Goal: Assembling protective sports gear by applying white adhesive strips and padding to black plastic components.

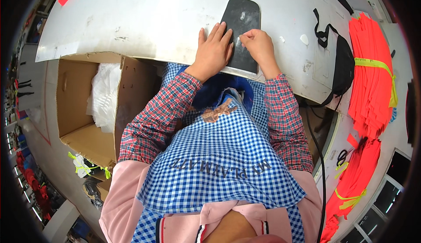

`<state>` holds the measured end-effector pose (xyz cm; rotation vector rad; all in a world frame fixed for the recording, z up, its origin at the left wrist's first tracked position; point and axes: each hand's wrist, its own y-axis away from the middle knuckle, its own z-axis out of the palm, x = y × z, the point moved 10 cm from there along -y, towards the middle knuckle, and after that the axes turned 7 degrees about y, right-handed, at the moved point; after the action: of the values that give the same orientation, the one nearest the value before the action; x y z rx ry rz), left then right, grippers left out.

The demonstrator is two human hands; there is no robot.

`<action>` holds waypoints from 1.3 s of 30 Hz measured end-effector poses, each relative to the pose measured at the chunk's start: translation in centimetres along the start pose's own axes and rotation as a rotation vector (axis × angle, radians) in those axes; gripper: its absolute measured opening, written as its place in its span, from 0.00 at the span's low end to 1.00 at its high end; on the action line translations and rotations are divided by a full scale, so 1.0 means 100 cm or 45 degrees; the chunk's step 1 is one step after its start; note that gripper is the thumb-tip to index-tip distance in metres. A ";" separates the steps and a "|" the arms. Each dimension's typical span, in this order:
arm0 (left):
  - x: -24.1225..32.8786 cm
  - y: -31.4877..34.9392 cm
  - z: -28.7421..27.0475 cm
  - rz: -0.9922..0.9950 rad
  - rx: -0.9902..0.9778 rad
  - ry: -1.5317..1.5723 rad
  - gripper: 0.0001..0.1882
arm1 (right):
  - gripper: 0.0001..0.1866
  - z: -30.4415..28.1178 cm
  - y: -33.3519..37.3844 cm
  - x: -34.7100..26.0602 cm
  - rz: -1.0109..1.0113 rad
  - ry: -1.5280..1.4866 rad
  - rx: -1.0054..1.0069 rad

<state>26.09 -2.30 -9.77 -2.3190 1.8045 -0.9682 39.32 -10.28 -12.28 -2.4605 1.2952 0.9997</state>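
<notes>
Near the top centre of the frame, a dark rounded-corner panel [242,28] lay flat on the white worktable [144,19], its near edge reaching the table's front rim. The left hand [213,52] rested open on the panel's left edge, fingers spread and pressing it down. The right hand [258,45] was curled, fingertips pinched together on the panel's middle beside pale smudges; whether it held a small tool or chalk could not be told. Judging by those few marks, work on the panel looked only partly done, with most of its surface bare. At the right edge lay bundles of orange strips [372,80] tied with yellow bands, and at centre left an open cardboard box [83,107] holding white plastic.
</notes>
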 end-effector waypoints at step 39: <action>0.002 0.001 -0.004 0.007 0.012 -0.030 0.23 | 0.16 -0.004 -0.093 0.005 0.072 0.026 -0.101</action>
<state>25.81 -2.43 -9.39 -2.3083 1.7929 -0.9424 47.03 -5.15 -13.60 -2.5116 1.3635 1.0625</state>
